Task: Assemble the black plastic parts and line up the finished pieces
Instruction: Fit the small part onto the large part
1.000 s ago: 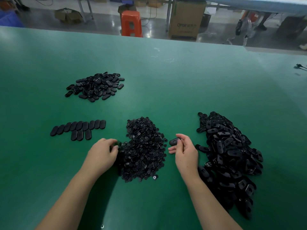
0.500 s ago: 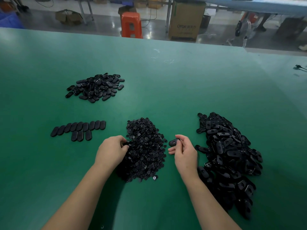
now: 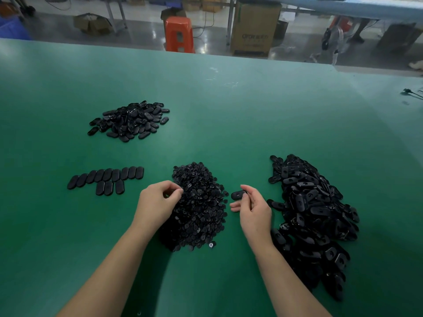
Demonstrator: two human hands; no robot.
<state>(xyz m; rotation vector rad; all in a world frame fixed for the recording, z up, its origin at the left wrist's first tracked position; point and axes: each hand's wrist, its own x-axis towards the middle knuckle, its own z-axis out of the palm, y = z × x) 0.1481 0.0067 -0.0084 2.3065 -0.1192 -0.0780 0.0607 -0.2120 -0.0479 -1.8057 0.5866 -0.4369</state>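
Surroundings: an orange stool point(image 3: 179, 34) and a cardboard box point(image 3: 254, 28) were seen beyond the green table point(image 3: 229, 115).
Far pile: oval pieces point(image 3: 130, 121) were heaped at far left.
Finished row: lined-up pieces point(image 3: 106, 179) were laid left of the small-parts pile point(image 3: 199, 207).
Right pile: oval shells point(image 3: 313, 216) were heaped just beside the right hand point(image 3: 254, 209).
Right grip: one oval shell point(image 3: 238, 194) was pinched at the fingertips.
Left grip: the left hand point(image 3: 158, 202) was curled at the small-parts pile's edge; whether anything was held could not be told.
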